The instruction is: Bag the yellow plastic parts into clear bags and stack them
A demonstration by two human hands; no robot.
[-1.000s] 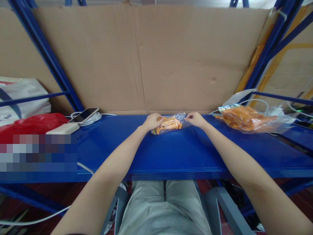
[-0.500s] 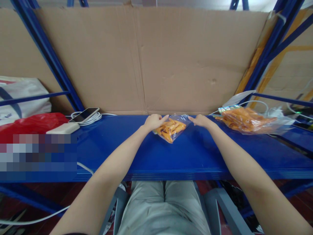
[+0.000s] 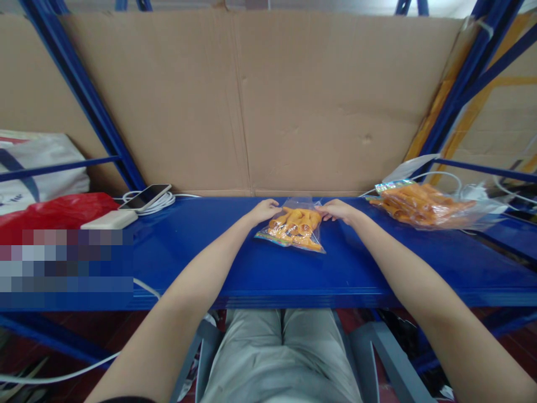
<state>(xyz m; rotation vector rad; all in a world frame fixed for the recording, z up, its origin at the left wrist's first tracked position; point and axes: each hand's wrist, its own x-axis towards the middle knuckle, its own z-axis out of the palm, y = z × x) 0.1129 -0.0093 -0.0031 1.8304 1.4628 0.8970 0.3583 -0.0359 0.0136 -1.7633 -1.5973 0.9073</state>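
Note:
A clear plastic bag [image 3: 296, 226] of orange, curled snack-like pieces lies on the blue shelf board, its colourful printed edge turned toward me. At its upper left side, my left hand [image 3: 264, 211] is closed, the fingertips pinching the plastic. My right hand [image 3: 337, 209] grips the bag's upper right side between thumb and fingers. The exact contact of the fingertips is partly hidden. Farther right, a larger clear bag [image 3: 423, 204] of similar orange pieces rests on the board, apart from my right hand.
On the left lie a phone [image 3: 146, 197] on a coiled white cable [image 3: 161, 205], a white box-like block [image 3: 109, 220] and a red plastic bag [image 3: 62, 212]. Cardboard [image 3: 293, 106] walls off the back between blue metal posts [image 3: 79, 84]. The shelf's front edge [image 3: 302, 299] runs above my lap.
The small bag has been turned and spread flatter, its printed edge swinging from the left toward me. My hands have shifted slightly along its sides. The larger bag stays put.

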